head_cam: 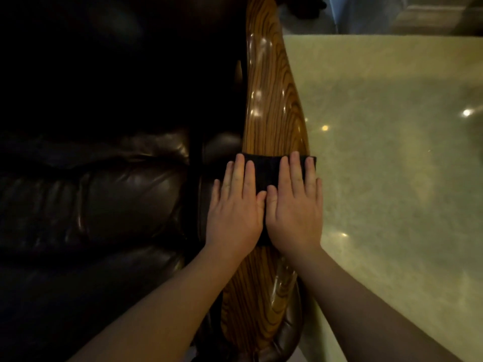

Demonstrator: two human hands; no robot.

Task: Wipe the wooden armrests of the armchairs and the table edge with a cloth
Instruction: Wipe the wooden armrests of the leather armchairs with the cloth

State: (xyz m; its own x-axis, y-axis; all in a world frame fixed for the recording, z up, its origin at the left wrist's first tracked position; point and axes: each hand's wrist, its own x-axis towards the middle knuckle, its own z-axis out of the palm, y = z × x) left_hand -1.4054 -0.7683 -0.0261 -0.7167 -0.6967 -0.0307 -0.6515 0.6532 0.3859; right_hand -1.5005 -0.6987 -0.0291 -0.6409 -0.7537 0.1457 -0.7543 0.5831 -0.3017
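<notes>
A glossy wooden armrest (271,100) with dark grain runs from the bottom of the view to the top centre. A dark cloth (266,173) lies flat across it at mid-height. My left hand (235,205) and my right hand (295,205) press side by side on the cloth, palms down, fingers stretched forward and slightly apart. Both thumbs meet over the middle of the cloth. Most of the cloth is hidden under the hands. The armrest belongs to a dark brown leather armchair (104,199) on the left.
A pale greenish stone-like table top (392,178) fills the right side, its edge touching or close beside the armrest. Ceiling lights reflect on it. The armchair's seat and back at upper left are very dark. A light floor and a dark shape show at the top.
</notes>
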